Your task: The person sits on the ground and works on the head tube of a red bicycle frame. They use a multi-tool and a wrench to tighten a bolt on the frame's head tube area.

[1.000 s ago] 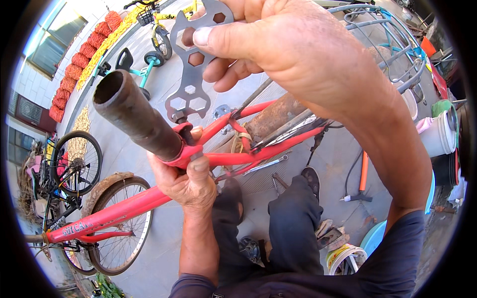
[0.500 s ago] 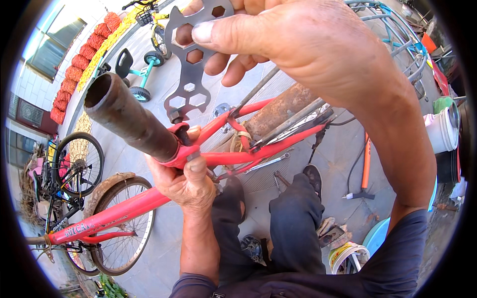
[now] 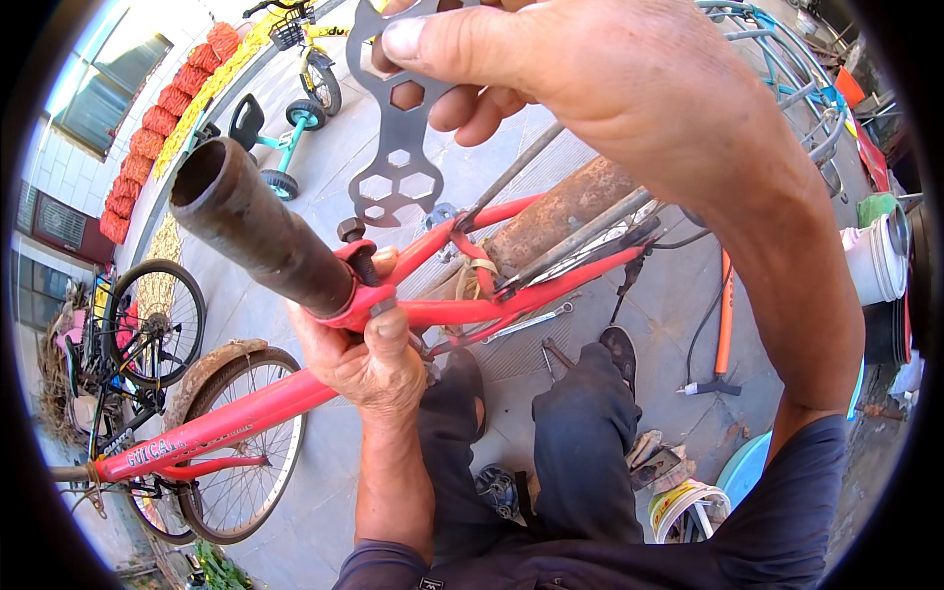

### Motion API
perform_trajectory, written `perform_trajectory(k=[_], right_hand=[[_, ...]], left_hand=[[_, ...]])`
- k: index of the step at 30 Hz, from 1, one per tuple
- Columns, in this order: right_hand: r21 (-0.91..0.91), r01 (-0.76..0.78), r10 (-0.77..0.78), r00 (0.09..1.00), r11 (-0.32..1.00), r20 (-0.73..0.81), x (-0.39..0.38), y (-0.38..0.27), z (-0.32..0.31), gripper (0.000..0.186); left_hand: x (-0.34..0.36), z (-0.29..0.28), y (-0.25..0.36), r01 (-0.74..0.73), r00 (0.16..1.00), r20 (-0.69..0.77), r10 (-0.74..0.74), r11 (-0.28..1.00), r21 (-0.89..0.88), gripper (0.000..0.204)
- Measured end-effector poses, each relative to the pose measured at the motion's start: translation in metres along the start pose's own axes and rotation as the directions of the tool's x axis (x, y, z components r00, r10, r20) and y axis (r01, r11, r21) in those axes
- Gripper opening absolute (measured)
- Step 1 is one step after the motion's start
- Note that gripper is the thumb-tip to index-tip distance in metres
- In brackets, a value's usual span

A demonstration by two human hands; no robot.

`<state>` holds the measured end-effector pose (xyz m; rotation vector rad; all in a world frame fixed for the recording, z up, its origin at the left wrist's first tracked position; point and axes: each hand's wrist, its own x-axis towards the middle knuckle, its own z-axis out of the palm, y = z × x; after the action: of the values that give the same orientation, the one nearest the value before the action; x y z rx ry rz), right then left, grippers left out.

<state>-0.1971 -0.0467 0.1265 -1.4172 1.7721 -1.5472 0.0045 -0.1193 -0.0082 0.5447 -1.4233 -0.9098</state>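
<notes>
A red bicycle frame lies upside down in front of me, with a dark rusty seat tube sticking up toward the camera. My left hand grips the red clamp and its bolt at the base of that tube. My right hand holds a flat grey multi-hole wrench above the bolt, its lower end a little apart from the bolt head. A rusty cylinder lies along the frame behind the clamp.
A bicycle wheel sits at lower left, a black bicycle at the left, a teal tricycle farther back. An orange pump, a spanner, a white bucket and a small tub lie about my legs.
The wrench in my right hand has come lower and closer to the clamp bolt. My left hand keeps its grip on the clamp.
</notes>
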Motion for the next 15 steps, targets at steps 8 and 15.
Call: perform_trajectory(k=[8,15], right_hand=[[-0.073,0.004,-0.006,1.000,0.997,-0.020,-0.020,-0.004,-0.011,0.021],[0.097,0.109,-0.103,0.993,0.989,-0.059,-0.065,-0.003,0.009,0.018]], left_hand=[[0.001,-0.002,0.000,-0.014,1.000,0.028,0.014,1.000,-0.006,0.074],[0.004,-0.001,0.000,-0.039,0.999,0.030,0.038,0.999,0.025,0.068]])
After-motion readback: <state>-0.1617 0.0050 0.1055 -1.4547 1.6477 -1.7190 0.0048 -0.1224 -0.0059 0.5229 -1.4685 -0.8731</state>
